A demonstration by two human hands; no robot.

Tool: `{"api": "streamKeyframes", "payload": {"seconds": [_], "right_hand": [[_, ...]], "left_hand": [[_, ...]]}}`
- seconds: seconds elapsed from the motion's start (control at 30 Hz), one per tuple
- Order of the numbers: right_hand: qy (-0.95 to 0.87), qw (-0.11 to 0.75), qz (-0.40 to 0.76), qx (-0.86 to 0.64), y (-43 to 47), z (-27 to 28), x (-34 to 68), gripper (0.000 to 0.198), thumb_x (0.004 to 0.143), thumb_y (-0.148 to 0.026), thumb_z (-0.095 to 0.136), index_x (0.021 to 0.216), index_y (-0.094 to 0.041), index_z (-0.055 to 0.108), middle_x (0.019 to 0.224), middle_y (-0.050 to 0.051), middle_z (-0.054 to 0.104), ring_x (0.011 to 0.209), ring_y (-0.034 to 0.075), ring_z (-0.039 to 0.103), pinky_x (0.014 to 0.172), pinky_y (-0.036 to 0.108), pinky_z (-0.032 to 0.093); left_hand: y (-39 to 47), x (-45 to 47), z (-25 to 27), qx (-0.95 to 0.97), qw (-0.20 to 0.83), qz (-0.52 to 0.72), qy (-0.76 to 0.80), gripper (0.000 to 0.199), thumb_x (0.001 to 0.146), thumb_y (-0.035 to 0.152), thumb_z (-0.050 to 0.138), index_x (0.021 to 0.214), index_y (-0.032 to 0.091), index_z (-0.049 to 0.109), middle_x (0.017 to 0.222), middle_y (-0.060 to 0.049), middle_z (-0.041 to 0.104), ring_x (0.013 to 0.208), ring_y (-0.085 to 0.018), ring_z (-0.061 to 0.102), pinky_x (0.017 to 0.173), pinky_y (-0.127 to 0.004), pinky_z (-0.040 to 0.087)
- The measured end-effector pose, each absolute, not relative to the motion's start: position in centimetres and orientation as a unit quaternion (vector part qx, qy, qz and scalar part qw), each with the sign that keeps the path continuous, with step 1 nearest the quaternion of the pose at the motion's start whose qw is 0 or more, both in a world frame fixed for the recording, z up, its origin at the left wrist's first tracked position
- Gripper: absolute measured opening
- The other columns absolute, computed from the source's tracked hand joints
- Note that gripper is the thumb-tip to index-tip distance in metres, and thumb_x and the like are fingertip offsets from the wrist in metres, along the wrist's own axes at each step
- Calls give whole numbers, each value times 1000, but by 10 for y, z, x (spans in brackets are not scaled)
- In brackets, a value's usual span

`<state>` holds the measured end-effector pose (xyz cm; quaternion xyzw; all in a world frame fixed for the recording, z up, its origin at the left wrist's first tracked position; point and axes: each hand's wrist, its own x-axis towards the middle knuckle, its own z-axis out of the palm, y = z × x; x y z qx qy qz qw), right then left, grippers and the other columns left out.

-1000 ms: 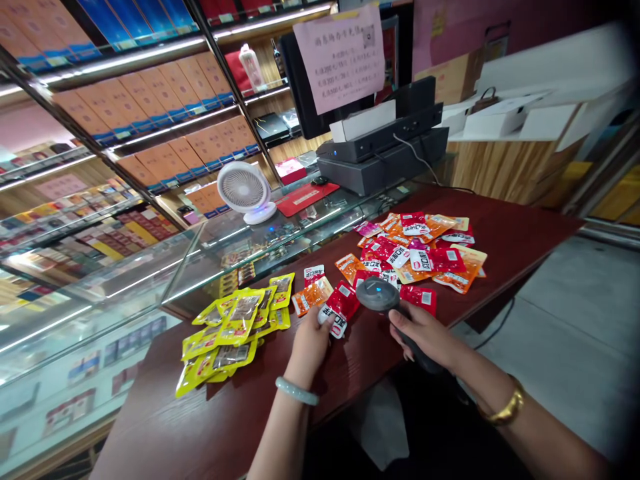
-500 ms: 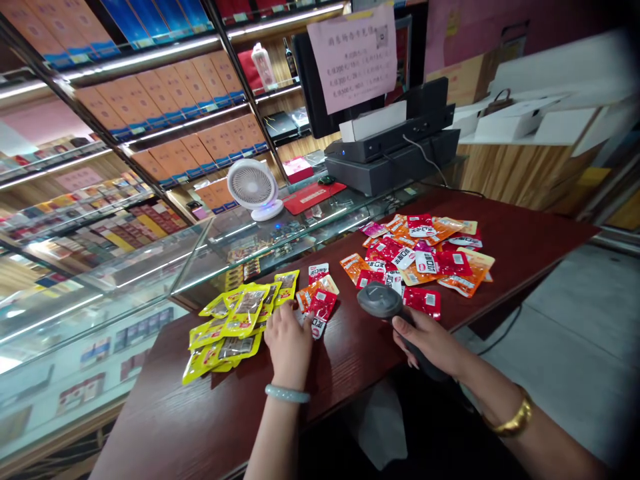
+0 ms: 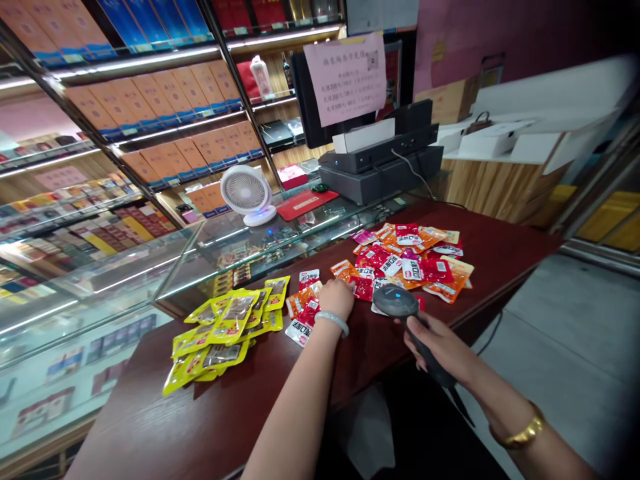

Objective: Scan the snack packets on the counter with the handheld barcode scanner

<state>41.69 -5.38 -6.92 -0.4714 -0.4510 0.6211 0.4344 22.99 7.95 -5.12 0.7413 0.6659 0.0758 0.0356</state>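
Note:
In my right hand [image 3: 437, 343] is a dark grey handheld barcode scanner [image 3: 397, 300], its head pointing left over the table. My left hand [image 3: 337, 299] reaches to the near left edge of a large pile of red, orange and white snack packets [image 3: 395, 260]. Its fingers point down beside a red packet [image 3: 363, 288] and are mostly hidden, so I cannot tell whether they grip it. Just left of that hand lies a small group of similar packets [image 3: 303, 307]. Farther left, yellow snack packets [image 3: 233, 320] are heaped on the dark red wooden table [image 3: 150, 400].
Behind the table runs a glass display counter [image 3: 200, 253] with a white fan [image 3: 247, 193] and a red mat [image 3: 307, 205]. A cash register setup [image 3: 380, 163] with a pink paper sign [image 3: 346, 79] stands at the back. Boxed goods [image 3: 155, 100] fill the shelves.
My left hand has moved right, from beside the yellow packets to the edge of the large pile. A white packet now shows at the small group's front. The scanner stays in my right hand.

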Motion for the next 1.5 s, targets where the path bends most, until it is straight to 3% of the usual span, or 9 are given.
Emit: {"api": "streamKeyframes", "payload": {"seconds": [0.13, 0.3, 0.6, 0.77, 0.97, 1.1, 1.3, 1.4, 1.5], "right_hand": [[-473, 427, 602, -481, -54, -62, 412, 47, 83, -67, 51, 88, -21, 47, 56, -8, 49, 36, 7, 46, 40, 22, 42], [-501, 414, 606, -458, -51, -57, 397, 47, 83, -67, 50, 88, -21, 47, 54, -10, 47, 34, 6, 43, 39, 21, 43], [-520, 394, 647, -395, -41, -60, 365, 44, 85, -64, 50, 93, -21, 48, 53, -10, 46, 33, 6, 43, 37, 19, 41], [-525, 397, 648, -383, -45, -61, 366, 41, 87, -62, 50, 92, -21, 47, 55, -10, 47, 34, 6, 42, 37, 19, 40], [-506, 399, 650, -404, -51, -65, 375, 43, 85, -64, 51, 92, -21, 47, 57, -9, 46, 36, 6, 41, 38, 19, 39], [-505, 410, 636, -415, -52, -61, 384, 43, 86, -65, 50, 92, -22, 46, 56, -9, 46, 36, 6, 42, 38, 19, 40], [-496, 425, 618, -438, -57, -61, 400, 45, 85, -66, 49, 88, -22, 44, 55, -9, 48, 35, 6, 43, 39, 20, 41], [-486, 438, 616, -439, -59, -64, 407, 43, 86, -64, 50, 90, -21, 45, 56, -9, 48, 36, 6, 44, 39, 19, 41], [-476, 441, 622, -438, -57, -65, 410, 43, 87, -63, 50, 91, -20, 46, 57, -9, 49, 36, 5, 44, 38, 19, 40]], "left_hand": [[85, 223, -51, 723, 111, 104, 674, 31, 92, 36, 45, 99, 13, 64, 97, -17, 69, 92, -25, 66, 77, -32, 46], [75, 202, -52, 680, 211, 196, 674, 25, 95, 30, 38, 101, 19, 59, 83, -7, 69, 71, -16, 65, 67, -26, 44], [47, 167, -48, 656, 164, 247, 694, 21, 91, 22, 39, 94, 18, 59, 87, -8, 67, 77, -16, 61, 67, -25, 41], [40, 115, -35, 610, 144, 212, 750, 27, 93, 36, 37, 98, 21, 59, 84, -5, 68, 76, -18, 63, 65, -26, 42], [42, 120, -25, 647, -94, 195, 731, 28, 89, 36, 49, 109, 18, 57, 106, -11, 65, 106, -26, 58, 93, -37, 41], [57, 182, -33, 772, -22, 184, 608, 35, 90, 36, 50, 120, 19, 57, 121, -11, 62, 116, -22, 55, 102, -34, 39], [70, 224, -49, 841, 52, 77, 533, 57, 91, 41, 47, 144, 20, 38, 150, -12, 39, 138, -25, 36, 109, -40, 32], [62, 209, -45, 846, 66, 51, 527, 53, 90, 47, 49, 137, 24, 48, 146, -11, 45, 132, -26, 45, 104, -39, 37], [54, 193, -34, 825, 66, 47, 559, 39, 91, 46, 46, 121, 27, 62, 122, -10, 65, 110, -24, 60, 93, -34, 43]]}}
